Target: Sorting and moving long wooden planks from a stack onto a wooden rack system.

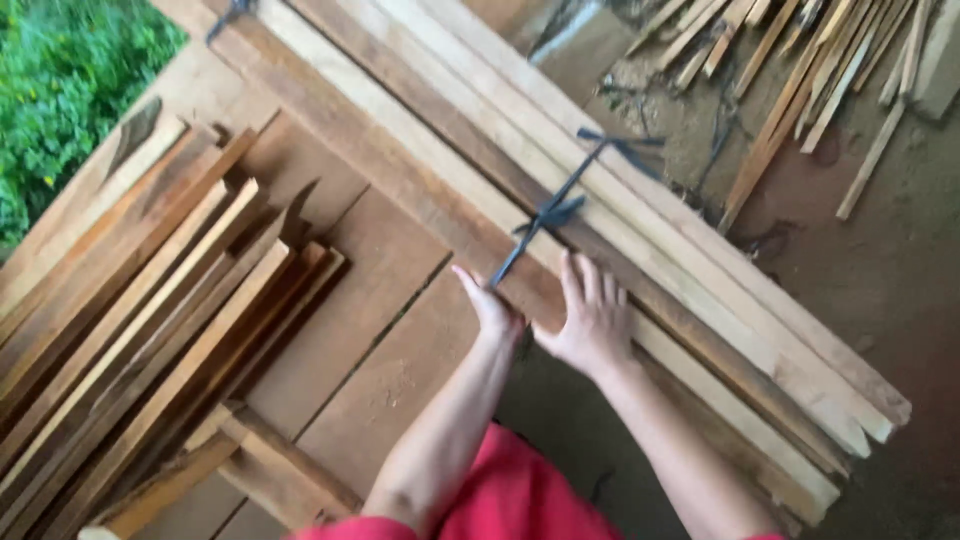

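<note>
The bundle of wooden slats (640,270) lies slantwise across the scene, running from the upper left down to the lower right, where its pointed ends stick out over the dirt floor (900,300). It is made of long pale and reddish strips laid side by side and stacked. It rests on a platform of wide boards (370,330) that fills the middle of the view. A second stack of slats (130,330) lies on the left part of that platform, well apart from the bundle and angled the other way, toward the lower left. A loose scatter of thin sticks (800,70) lies on the floor at the upper right. A patch of green plants (60,80) shows in the upper left corner. The person's red garment (500,500) fills the bottom edge between the forearms.

The right hand (592,318) lies flat on the near side of the bundle, fingers spread wide and pressed against the wood, holding nothing. The left hand (490,305) is just beside it, at the bundle's near edge, with the fingers pointing up toward the cord; whether it pinches the cord cannot be told. The dark blue cord (560,210) crosses the bundle around its middle, knotted on top, with one loose end trailing toward the upper right and the other coming down to the left hand.
</note>
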